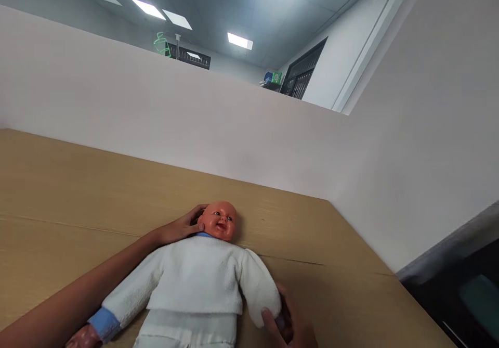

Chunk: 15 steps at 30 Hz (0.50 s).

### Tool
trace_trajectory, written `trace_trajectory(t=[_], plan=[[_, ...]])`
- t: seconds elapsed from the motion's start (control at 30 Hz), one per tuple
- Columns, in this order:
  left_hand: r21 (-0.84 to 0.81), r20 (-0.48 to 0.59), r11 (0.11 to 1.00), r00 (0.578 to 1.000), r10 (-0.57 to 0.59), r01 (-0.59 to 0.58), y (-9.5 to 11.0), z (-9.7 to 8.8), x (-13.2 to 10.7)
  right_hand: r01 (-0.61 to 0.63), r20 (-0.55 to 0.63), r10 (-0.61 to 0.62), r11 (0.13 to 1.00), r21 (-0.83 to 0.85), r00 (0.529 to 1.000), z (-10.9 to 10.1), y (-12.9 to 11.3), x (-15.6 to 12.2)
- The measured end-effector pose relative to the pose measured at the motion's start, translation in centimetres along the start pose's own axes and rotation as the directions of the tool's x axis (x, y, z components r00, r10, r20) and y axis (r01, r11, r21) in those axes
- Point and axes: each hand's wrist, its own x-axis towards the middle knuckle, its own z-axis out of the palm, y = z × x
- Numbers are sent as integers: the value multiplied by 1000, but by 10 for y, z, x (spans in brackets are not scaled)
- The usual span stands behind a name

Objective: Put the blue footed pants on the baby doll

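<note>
A baby doll (198,275) lies on its back on the brown tabletop, its bald head toward the far wall. It wears a fuzzy white top with blue at the collar and cuff, and pale trousers cut off by the lower edge. My left hand (193,220) cups the side of the doll's head (221,218), thumb near the neck and the other fingers partly hidden behind the head. At the lower right, my right hand (290,322) is wrapped round the end of the doll's white sleeve (259,285), its thumb on top. The doll's hand there is mostly hidden.
The brown tabletop (97,181) meets a low pale wall (195,119) at the back. On the right stands a taller wall (429,129), with a dark area (460,291) below the table's edge. Lit panels hang in the ceiling beyond.
</note>
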Motion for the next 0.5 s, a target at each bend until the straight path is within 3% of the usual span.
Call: trace_trajectory(t=[0.27,0.4,0.5], plan=[[-8,-177,999,983,-49,48,18,11,-20,31,70,-28,999,-44,997,-4,-12,2],[-6,-339,993,934,-115,121,32,17,-48,104,44,-98,984,-144,994,-2,-2,2],[46,-472,983,871,-135,177,57,22,-66,191,2,-196,953,-235,981,-1,0,4]])
